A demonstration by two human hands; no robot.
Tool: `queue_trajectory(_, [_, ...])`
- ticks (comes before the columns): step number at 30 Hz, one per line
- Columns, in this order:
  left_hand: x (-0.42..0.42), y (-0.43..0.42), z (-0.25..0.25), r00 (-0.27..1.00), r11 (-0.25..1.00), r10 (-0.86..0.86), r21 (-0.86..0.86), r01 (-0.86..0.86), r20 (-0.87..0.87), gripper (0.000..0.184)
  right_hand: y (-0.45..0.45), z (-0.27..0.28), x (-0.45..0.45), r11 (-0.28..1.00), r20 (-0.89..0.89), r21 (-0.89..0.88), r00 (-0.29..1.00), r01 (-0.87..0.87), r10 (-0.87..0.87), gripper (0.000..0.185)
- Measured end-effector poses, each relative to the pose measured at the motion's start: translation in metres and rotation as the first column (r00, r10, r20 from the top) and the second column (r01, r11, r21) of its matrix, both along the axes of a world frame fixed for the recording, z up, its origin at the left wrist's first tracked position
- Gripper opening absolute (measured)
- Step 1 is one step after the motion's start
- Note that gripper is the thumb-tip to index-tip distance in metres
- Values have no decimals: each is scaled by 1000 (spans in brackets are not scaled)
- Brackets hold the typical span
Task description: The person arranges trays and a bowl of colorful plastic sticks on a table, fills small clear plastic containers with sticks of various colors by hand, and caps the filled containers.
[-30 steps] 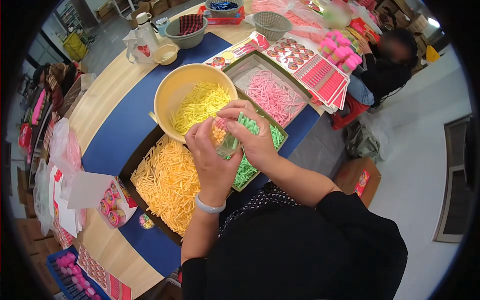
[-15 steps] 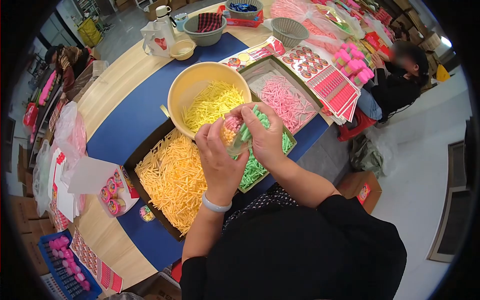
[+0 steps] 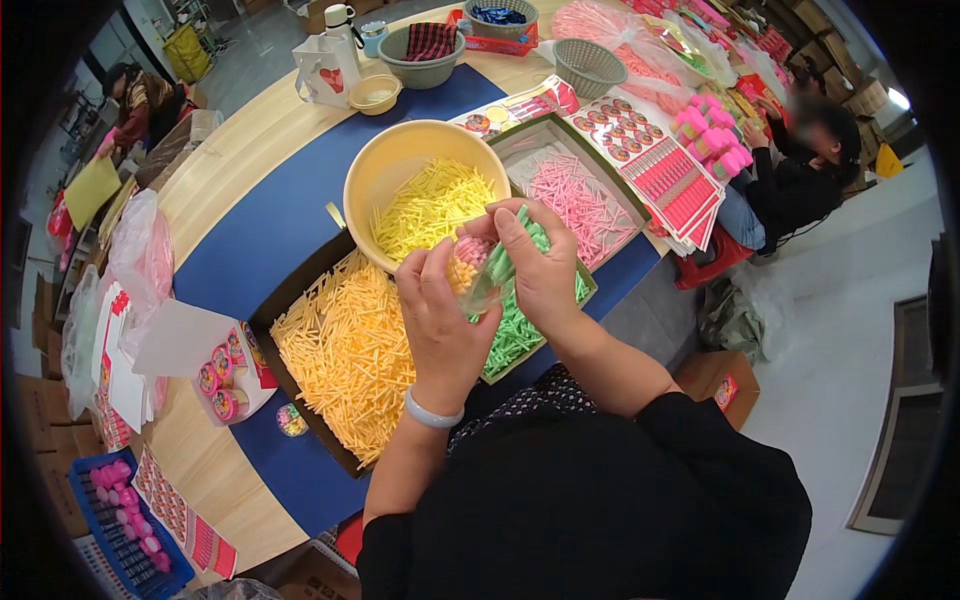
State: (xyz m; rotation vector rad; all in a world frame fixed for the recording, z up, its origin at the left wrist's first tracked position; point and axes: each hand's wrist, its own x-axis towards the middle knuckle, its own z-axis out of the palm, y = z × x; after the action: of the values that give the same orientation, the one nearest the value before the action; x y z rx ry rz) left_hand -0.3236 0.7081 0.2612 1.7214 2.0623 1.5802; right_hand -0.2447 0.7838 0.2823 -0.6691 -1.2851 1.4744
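Note:
My left hand [image 3: 440,315] is wrapped round a small clear container [image 3: 480,298], tilted, with pink and orange stick ends [image 3: 466,262] showing inside. A bunch of short green sticks [image 3: 499,262] is pinched in my right hand [image 3: 545,275], right at the container's side; whether some are inside it I cannot tell. Beneath my hands lie loose green sticks [image 3: 512,338] in a box. An open box of orange sticks [image 3: 345,360] is to the left, a yellow tub [image 3: 362,165] of yellow sticks [image 3: 430,205] beyond, and a tray of pink sticks [image 3: 575,205] to the right.
Filled pink-lidded tubs [image 3: 222,378] stand in a white box at left, near a small round container [image 3: 291,420]. Sticker sheets [image 3: 665,165] lie at right. Grey baskets [image 3: 590,72] and a white bag [image 3: 325,75] are at the back. A co-worker [image 3: 800,170] sits at right.
My hands stay at almost the same spot, with the green sticks still against the container. The view has shifted slightly. The person at far left now has a yellow sheet in front.

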Motion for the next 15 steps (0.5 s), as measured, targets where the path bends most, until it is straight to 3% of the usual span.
queue_trajectory(6, [2,2,4,1000,1000,12,23,-12,18,72,-2,0,2,975,153,216,988,-59,26,12])
queue_trajectory(10, [3,3,7,999,1000,2,29,-3,40,71,0,-11,3,981,-74,-8,978,-195,194,20])
queue_trajectory(15, [4,0,6,999,1000,3,-2,-3,33,71,3,-6,9,978,-23,-51,980,-200,199,32])
